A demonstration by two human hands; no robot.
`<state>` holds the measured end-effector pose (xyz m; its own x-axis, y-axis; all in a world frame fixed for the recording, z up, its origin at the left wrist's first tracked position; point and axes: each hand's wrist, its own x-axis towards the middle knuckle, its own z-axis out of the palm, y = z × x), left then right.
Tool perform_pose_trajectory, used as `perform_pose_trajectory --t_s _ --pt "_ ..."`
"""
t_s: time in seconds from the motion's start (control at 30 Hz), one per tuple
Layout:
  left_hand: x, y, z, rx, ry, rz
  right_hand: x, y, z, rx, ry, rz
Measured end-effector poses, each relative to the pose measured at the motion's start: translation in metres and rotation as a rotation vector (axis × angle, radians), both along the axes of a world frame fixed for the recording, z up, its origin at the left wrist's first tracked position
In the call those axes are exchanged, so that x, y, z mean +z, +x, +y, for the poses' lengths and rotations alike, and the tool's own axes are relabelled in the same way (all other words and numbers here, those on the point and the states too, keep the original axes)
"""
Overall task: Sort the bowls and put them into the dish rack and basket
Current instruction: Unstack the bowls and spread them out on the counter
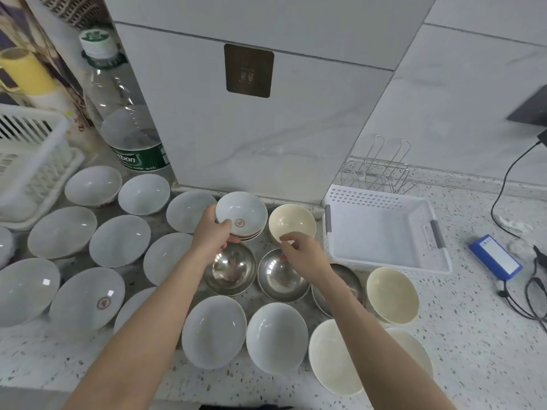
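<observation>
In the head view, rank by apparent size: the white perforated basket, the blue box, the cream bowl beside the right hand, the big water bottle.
1. water bottle, tallest in frame
2. white basket, close to the bottle; their order is unsure
3. cream bowl
4. blue box, about level with the bowl; lens distortion makes it unsure.

Bare counter (pixel 473 335) rightward — bowls (pixel 120 241) crowding left, front.

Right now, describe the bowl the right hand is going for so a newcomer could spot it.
Find the white perforated basket on the right of the counter. Directly left of it, against the base of the tiled column, sits a cream bowl with the right hand at its near rim. It is cream between a white logo-marked stack and steel bowls.
</observation>
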<state>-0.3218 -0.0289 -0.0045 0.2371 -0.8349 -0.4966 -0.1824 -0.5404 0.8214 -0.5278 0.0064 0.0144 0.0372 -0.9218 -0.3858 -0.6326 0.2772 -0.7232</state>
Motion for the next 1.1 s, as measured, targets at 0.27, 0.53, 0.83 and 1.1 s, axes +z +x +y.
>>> perform_pose_trajectory --t_s 0.27,0.53,0.83,1.1 --pt "0.013 0.026 0.005 0.072 -0.036 0.22 -0.008 0.025 -0.02 -0.026 0.05 0.072" --pt "0.027 0.061 0.025 0.276 -0.09 0.565 -0.016 0.058 -0.041 -0.081 0.022 0.145" --pt "0.024 0.073 0.047 0.326 -0.105 0.62 -0.019 0.078 -0.049 -0.153 0.06 0.14" --pt "0.018 0.073 0.066 0.285 -0.099 0.568 -0.019 0.079 -0.06 -0.089 0.106 0.183"
